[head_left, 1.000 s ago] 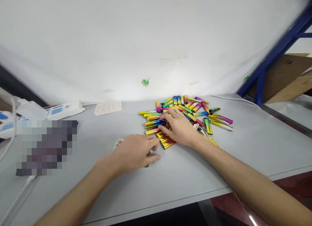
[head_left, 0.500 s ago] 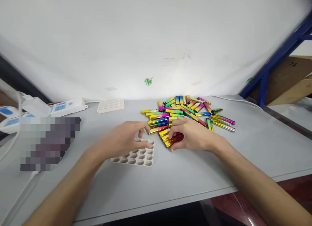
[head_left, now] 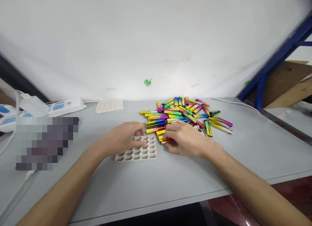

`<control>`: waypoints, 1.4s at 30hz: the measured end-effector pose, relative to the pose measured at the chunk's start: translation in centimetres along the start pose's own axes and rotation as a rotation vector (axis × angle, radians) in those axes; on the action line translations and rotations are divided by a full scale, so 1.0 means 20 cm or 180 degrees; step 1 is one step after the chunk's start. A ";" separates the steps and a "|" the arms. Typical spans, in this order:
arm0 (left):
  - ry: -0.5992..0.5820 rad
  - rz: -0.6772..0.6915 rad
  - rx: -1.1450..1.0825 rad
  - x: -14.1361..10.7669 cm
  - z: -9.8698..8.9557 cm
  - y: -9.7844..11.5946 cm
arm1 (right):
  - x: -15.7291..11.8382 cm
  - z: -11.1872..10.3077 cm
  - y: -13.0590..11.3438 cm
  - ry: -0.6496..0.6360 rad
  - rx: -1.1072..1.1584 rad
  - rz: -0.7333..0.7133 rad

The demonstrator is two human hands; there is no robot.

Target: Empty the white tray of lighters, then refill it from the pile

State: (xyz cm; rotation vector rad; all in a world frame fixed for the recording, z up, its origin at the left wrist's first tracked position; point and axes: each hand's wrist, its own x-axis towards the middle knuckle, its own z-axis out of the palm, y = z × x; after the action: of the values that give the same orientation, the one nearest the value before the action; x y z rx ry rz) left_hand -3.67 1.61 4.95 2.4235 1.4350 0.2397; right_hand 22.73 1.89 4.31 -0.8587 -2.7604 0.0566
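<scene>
Several shiny, multicoloured tubes lie in a loose pile point(head_left: 175, 110) on the grey table, right of the middle. Beside it on the left is a pale tray point(head_left: 152, 147) with rows of holes. My left hand point(head_left: 129, 138) is over the tray's upper left part, its thumb and fingers apart, holding nothing. At the front edge of the pile, my right hand point(head_left: 182, 138) has its fingers curled round the end of a yellow and red tube point(head_left: 167, 140). Part of that tube is hidden under the fingers.
A second pale tray point(head_left: 109, 105) lies near the wall. White power strips point(head_left: 65, 105) with cables and a blurred, pixelated object point(head_left: 46, 143) are at the left. Blue metal framing point(head_left: 262, 86) and cardboard boxes point(head_left: 287, 84) stand at the right.
The tray under my left hand has turned slightly and shifted right. My right hand has closed further over the tubes at the pile's front, and its thumb has drawn in.
</scene>
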 end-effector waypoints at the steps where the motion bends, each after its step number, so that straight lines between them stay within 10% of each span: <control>1: 0.0032 0.0004 0.0012 0.00 0.00 0.00 | 0.00 0.00 0.00 -0.0009 -0.0053 -0.0004; 7: 0.0169 0.0070 0.0080 0.02 0.03 -0.02 | 0.01 0.02 -0.02 0.0504 0.0480 0.0151; 17: 0.0453 0.0305 0.0114 0.04 0.08 0.02 | 0.04 -0.01 0.00 0.1996 0.3304 0.1735; 25: 0.1381 0.0339 -0.0087 0.02 0.10 0.11 | 0.05 0.05 -0.04 0.1517 0.3899 0.1684; 36: 0.1621 0.1010 -0.0163 0.01 0.11 0.15 | 0.02 0.09 -0.09 0.0857 0.0950 0.0709; 42: 0.1655 0.0530 -0.0242 0.02 0.11 0.09 | 0.03 0.09 -0.08 0.0981 0.2284 0.1231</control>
State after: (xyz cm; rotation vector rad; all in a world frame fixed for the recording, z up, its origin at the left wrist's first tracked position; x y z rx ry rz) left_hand -1.28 0.77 3.43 2.5282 1.3727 1.0057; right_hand 20.92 0.90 2.83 -1.0452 -2.0127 0.8435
